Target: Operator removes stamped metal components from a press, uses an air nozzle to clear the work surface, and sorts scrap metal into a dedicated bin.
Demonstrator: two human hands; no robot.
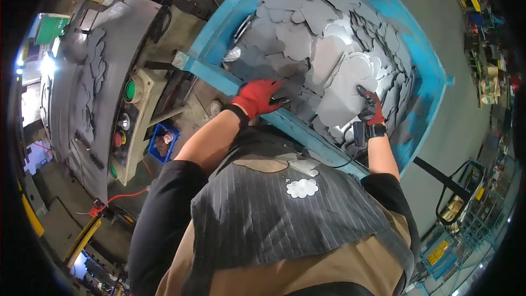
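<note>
A blue metal bin (421, 38) in front of me is heaped with flat grey metal plates (329, 57) with rounded, lobed outlines. My right hand (372, 107), in a red and dark grey glove, grips the right edge of a neat stack of these metal plates (341, 96), its thumb lying on the top one. My left hand (257, 98), gloved the same way, is over the bin's near rim at the left, beside darker plates. Its thumb and fingers are apart, and nothing shows between them; the fingertips are partly hard to make out.
Left of the bin stands a machine panel (143, 126) with green and red buttons. Beyond it, more grey plates lie on a metal table (118, 38). A small blue crate (164, 142) sits below the panel. Loaded shelves (485, 60) line the far right.
</note>
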